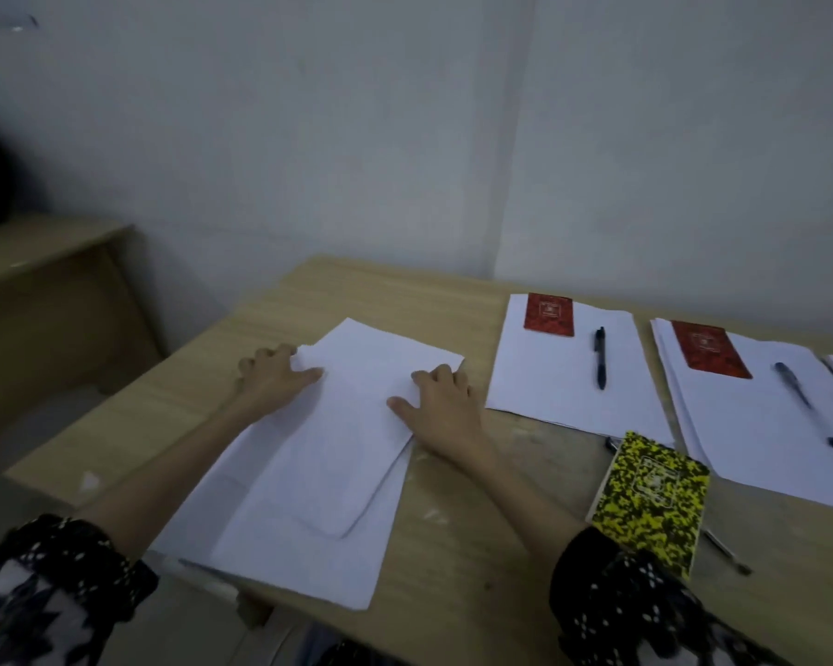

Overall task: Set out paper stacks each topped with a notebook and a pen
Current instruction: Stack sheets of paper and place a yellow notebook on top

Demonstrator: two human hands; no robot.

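From the head camera, both hands are lying on a loose paper stack (323, 444) at the left part of a wooden table (453, 535). The left hand (272, 377) is resting at the stack's far left corner, fingers bent over the paper's edge and thumb lying flat on the top sheet. The right hand (446, 406) is pressing on the stack's right edge, thumb stretched onto the paper and fingers slightly curled at the rim; neither hand is lifting anything. The upper sheets are sitting askew on the lower ones (the near corners are fanning apart), and the lowest sheet is hanging a little past the table's near edge.

To the right, a second stack (568, 386) is carrying a red notebook (549, 314) at its far end and a black pen (600, 358) just beside it, both lying flat. Further right, a third stack (751, 439) is bearing another red book (708, 350) and a blurred dark pen (809, 406). A further sheet edge is showing at the frame's right border, too cut off to read.

A yellow-and-black notebook (650, 502) is lying on the bare table near the right forearm, touching the near corner of the second stack and covering part of a thin pen (727, 552) beneath it. Patterned dark sleeves (59, 569) are covering both arms.
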